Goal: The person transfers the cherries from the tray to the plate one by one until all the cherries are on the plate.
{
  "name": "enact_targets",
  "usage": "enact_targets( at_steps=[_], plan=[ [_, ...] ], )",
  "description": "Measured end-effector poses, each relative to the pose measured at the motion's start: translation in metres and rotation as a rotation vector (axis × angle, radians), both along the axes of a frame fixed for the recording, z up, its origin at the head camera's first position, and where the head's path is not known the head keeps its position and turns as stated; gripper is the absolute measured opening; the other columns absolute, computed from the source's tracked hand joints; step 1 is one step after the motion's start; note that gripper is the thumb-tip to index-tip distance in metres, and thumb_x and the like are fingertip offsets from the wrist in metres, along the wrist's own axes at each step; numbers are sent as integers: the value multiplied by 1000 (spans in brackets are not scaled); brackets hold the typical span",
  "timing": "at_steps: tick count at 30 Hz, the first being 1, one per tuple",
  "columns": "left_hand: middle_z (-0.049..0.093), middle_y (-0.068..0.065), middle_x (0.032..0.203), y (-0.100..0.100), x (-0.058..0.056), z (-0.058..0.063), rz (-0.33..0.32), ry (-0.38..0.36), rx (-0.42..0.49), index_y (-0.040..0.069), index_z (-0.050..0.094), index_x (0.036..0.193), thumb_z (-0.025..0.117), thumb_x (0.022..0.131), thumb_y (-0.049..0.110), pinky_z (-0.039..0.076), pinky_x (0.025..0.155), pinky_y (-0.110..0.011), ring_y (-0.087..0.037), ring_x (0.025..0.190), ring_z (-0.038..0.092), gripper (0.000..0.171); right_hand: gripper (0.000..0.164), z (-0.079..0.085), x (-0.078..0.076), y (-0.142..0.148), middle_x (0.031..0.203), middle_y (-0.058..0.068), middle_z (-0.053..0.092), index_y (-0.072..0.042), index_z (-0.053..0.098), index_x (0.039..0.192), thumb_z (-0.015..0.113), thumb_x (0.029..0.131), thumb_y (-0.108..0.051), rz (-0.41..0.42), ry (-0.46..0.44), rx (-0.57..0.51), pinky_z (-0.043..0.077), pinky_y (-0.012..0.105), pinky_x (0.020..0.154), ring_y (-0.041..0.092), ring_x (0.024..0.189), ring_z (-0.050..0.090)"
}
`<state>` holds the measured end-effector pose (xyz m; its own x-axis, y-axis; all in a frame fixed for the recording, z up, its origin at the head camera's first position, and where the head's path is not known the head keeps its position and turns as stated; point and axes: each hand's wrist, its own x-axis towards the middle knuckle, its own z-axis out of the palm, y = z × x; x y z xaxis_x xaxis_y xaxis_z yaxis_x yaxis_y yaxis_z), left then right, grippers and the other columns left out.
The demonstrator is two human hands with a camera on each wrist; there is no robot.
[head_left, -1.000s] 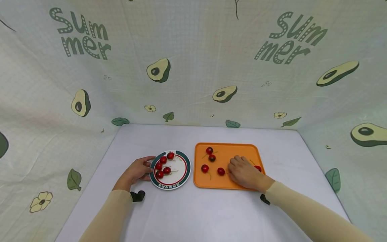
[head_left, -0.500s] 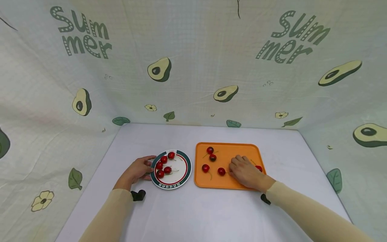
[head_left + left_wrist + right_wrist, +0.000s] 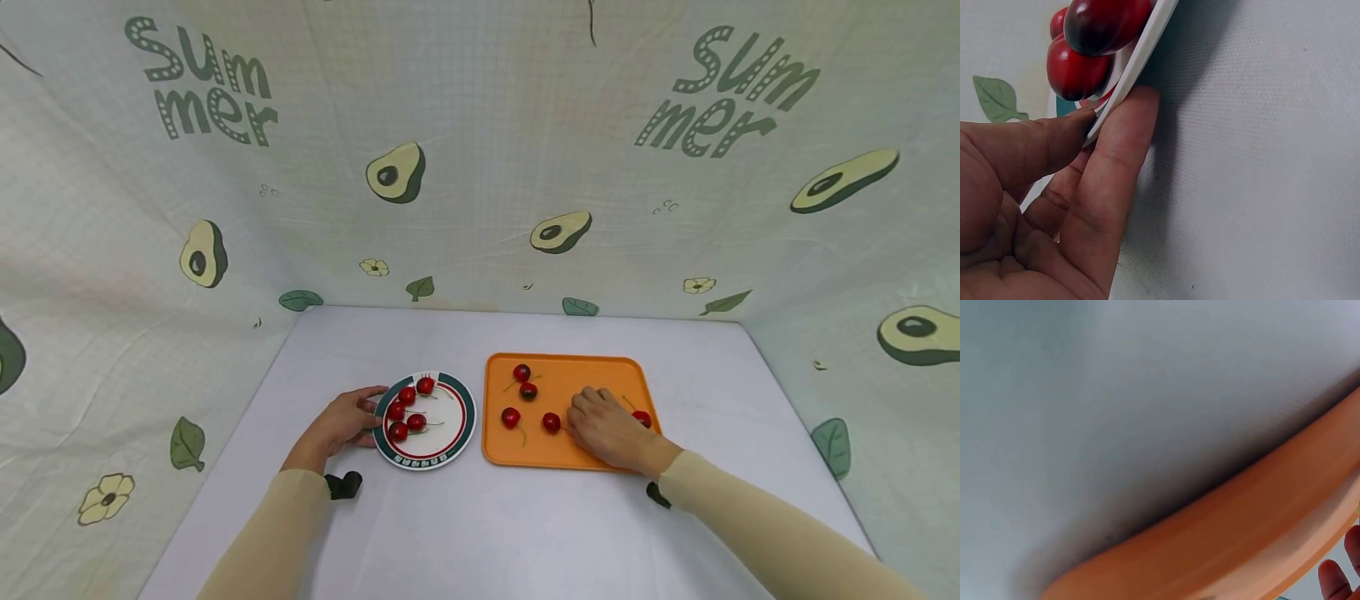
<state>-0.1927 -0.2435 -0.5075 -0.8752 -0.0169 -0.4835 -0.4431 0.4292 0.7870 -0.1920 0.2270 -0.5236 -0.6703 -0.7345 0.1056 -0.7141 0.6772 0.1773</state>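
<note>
My left hand (image 3: 348,419) pinches the left rim of a white plate (image 3: 446,444) with a green and red border. In the left wrist view, the thumb lies on the rim and fingers (image 3: 1122,140) press beneath it, tilting it off the table. Several red cherries (image 3: 416,422) with stems lie on the plate's left part. Over the orange tray (image 3: 532,454), my right hand (image 3: 603,429) has its fingers curled down at the stem of a cherry (image 3: 551,423). The back of the hand hides the fingertips' contact. In the right wrist view, two fingertips (image 3: 1334,580) show beyond the tray's rim.
On the tray's left side lie 3 more cherries (image 3: 511,417). Another cherry (image 3: 641,418) sits by its right edge, close to the right wrist. White cloth covers the table (image 3: 450,533), and a printed curtain (image 3: 472,108) hangs behind it and at both sides.
The cherry beside my right fingers shifts very slightly up and right on the tray. Both hands, the plate and the tray stay in place; the head view shifts a little.
</note>
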Motion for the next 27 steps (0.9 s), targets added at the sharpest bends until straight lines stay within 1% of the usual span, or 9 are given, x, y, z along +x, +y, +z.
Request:
enact_targets(
  at_steps=[5,9,15,20,27],
  plan=[
    [54,-22,132,0,0,-2,-1,5,2,16,47,158,65,98,-3,66,73,-33,-23,89,67,66,22,0,-1,1,92,3,52,-8,66,100,69,102,-30,-1,9,9,47,39,86,25,94,47],
    [54,-22,132,0,0,-2,-1,6,1,15,47,158,65,98,-3,66,73,-33,-23,89,67,66,21,2,-5,1,90,3,52,-8,65,98,70,101,-28,-10,37,2,46,38,84,25,93,47],
    [54,-22,132,0,-1,-1,-3,5,-8,15,47,159,66,98,-3,66,73,-33,-23,89,67,66,19,8,-9,-5,92,3,53,-9,65,99,71,100,-27,-7,67,-11,44,37,82,25,93,48],
    [55,-22,132,0,-1,-1,-6,6,-11,15,47,158,65,97,-4,66,73,-33,-23,89,67,67,18,16,-14,-22,90,2,51,-10,64,96,72,99,-25,23,77,-20,42,36,81,23,90,45],
    [55,-22,132,0,0,-1,-6,9,-18,15,47,158,66,97,-3,65,72,-32,-23,87,67,67,21,29,-23,-63,90,3,55,-9,67,94,72,100,-28,84,122,-28,39,34,77,23,87,44]
  ],
)
